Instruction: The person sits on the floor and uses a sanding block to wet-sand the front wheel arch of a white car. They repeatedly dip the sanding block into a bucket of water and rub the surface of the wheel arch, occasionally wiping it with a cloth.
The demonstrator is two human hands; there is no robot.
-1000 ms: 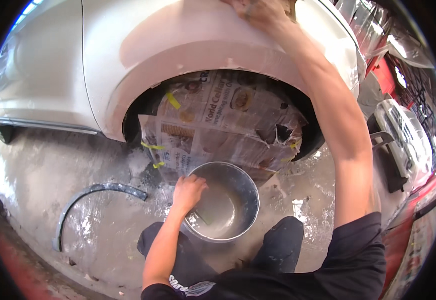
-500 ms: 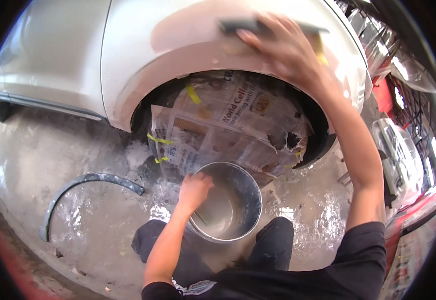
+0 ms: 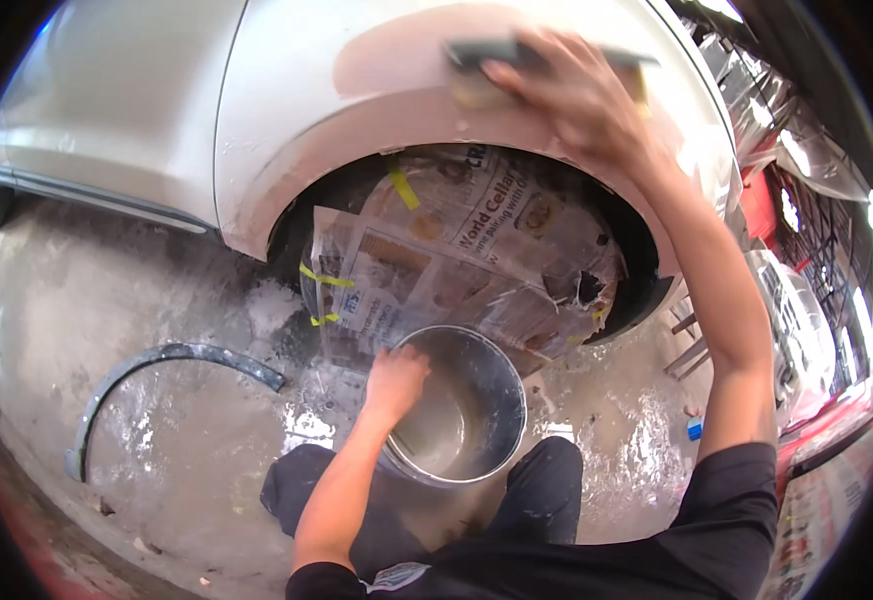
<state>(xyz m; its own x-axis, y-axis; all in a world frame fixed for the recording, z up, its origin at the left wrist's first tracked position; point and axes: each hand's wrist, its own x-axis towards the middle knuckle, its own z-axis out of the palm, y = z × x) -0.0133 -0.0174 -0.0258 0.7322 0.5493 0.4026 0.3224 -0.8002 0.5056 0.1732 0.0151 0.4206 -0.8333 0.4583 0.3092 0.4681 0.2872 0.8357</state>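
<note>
My right hand (image 3: 582, 95) is wrapped over a long dark sanding block (image 3: 482, 52) with pale yellowish sheet at its edges. It lies against the car's fender (image 3: 287, 110), on a bare pinkish-beige patch (image 3: 387, 55) above the wheel arch. Motion blurs the block and fingers. Down between my knees stands a dark bucket (image 3: 502, 440) holding murky greyish water. My left hand (image 3: 397, 385) is closed at the bucket's left rim, its fingertips partly hidden on the inner side. Newspaper (image 3: 407, 265) held with yellow tape covers the wheel under the arch.
A curved dark trim strip (image 3: 157, 362) lies on the wet concrete floor (image 3: 207, 440) to the left. At the right are plastic-wrapped car parts (image 3: 802, 320), a red panel (image 3: 757, 205) and a small blue object (image 3: 695, 428). The car door (image 3: 117, 110) adjoins the fender.
The view has shifted slightly, so the car appears a little further right. The right hand and block stay on the same fender area, still blurred. The left hand remains at the bucket's rim.
</note>
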